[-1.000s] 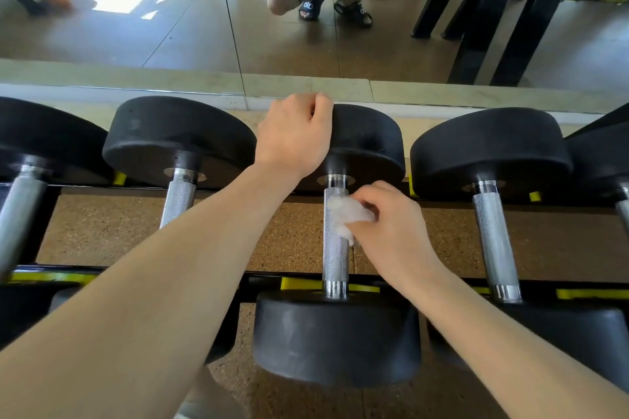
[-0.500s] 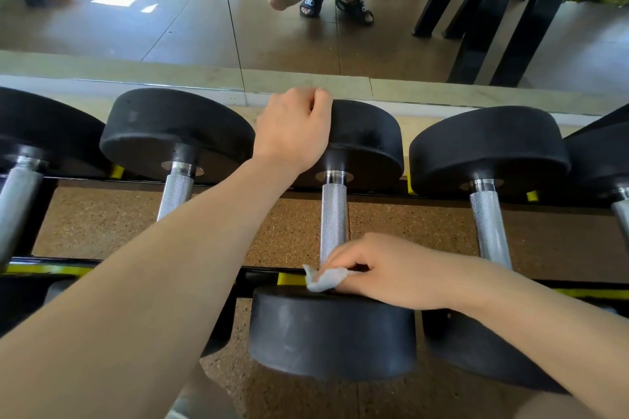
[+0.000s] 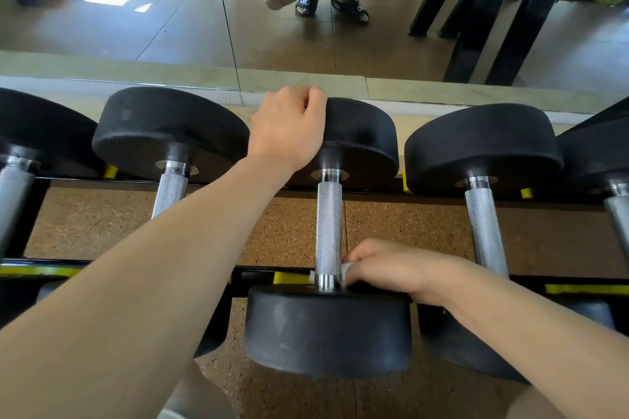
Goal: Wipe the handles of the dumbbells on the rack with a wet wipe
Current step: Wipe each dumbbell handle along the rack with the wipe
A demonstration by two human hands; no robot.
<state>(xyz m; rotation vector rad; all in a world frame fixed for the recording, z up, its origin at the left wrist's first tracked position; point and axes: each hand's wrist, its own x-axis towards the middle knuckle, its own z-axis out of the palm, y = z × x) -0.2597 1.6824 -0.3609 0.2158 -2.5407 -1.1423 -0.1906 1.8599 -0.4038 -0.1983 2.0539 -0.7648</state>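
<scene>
Several black dumbbells with knurled steel handles lie across the rack. The middle dumbbell's handle (image 3: 328, 228) runs from its far head (image 3: 364, 133) to its near head (image 3: 326, 330). My left hand (image 3: 289, 127) grips the top edge of the far head. My right hand (image 3: 388, 265) presses a white wet wipe (image 3: 344, 274) against the near end of that handle, just above the near head; most of the wipe is hidden under my fingers.
Neighbouring handles lie to the left (image 3: 170, 194) and right (image 3: 485, 231). The rack's black rails with yellow strips (image 3: 585, 288) run across, over a cork-brown floor (image 3: 282, 228). A mirror (image 3: 170, 27) behind reflects a crouching person's sandalled feet and more racks.
My right hand slid the wipe from the handle's middle down to its near end, then drew to the handle's right side. My left hand stayed on the far head.
</scene>
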